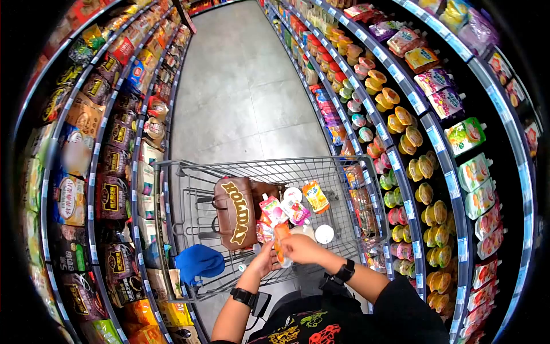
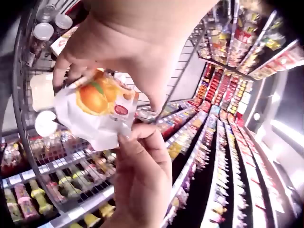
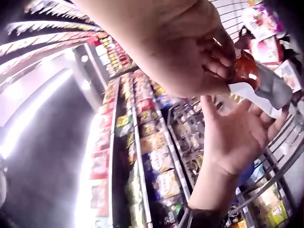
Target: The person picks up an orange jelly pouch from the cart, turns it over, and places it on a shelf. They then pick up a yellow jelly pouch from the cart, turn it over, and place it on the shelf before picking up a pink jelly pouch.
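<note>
pouch [image 2: 97, 126], one, in left grip [image 1: 263, 262], right grip [image 1: 305, 250], over one cart [image 1: 338, 195]

A shop, supermarket type. Long aisle, grey tiled floor [image 1: 235, 92]. Tiered shelves [image 1: 454, 198] line both sides, rows of price labels [image 1: 438, 140] along their edges. Stock in multiples: bagged goods [image 1: 71, 200], small lidded cups [image 1: 424, 194], spouted pouches [image 1: 465, 135]. Wire shopping cart [image 1: 269, 159] in the aisle.

I am seeing a white pouch [image 2: 90, 124] showing printed oranges. It is tilting over the cart [image 1: 229, 164], its film creasing.
</note>
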The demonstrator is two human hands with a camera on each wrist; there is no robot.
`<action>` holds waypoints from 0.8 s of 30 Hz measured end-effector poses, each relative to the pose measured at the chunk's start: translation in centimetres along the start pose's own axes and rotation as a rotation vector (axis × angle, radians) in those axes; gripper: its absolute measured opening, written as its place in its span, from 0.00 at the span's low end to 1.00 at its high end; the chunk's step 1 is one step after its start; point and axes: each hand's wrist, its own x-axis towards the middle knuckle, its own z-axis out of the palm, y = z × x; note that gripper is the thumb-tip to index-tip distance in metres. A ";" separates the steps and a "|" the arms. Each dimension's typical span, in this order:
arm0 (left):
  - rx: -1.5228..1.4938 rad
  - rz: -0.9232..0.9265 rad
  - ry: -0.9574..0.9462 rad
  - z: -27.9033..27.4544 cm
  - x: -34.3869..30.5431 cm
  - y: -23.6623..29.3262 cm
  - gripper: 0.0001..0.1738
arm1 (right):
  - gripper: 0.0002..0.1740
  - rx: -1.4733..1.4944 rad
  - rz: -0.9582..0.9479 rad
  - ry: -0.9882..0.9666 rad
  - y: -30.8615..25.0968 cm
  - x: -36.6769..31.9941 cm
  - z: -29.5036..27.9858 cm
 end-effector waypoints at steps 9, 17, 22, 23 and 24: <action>-0.013 0.505 0.068 6.7 -12.8 -4.8 0.30 | 0.07 -0.481 -0.560 0.186 -12.5 -11.3 4.2; 0.086 0.852 -0.041 11.7 -24.0 -10.3 0.29 | 0.11 0.121 -0.366 0.562 -14.5 -21.3 2.8; 0.290 0.980 -0.186 15.9 -29.7 -13.3 0.49 | 0.27 0.653 -0.280 -0.057 -13.1 -24.1 5.0; 0.341 1.055 -0.212 17.2 -30.7 -13.7 0.51 | 0.29 0.761 -0.316 -0.106 -13.8 -25.1 4.8; 0.390 1.126 -0.239 18.6 -31.5 -14.1 0.53 | 0.31 0.869 -0.347 -0.154 -14.7 -26.2 4.8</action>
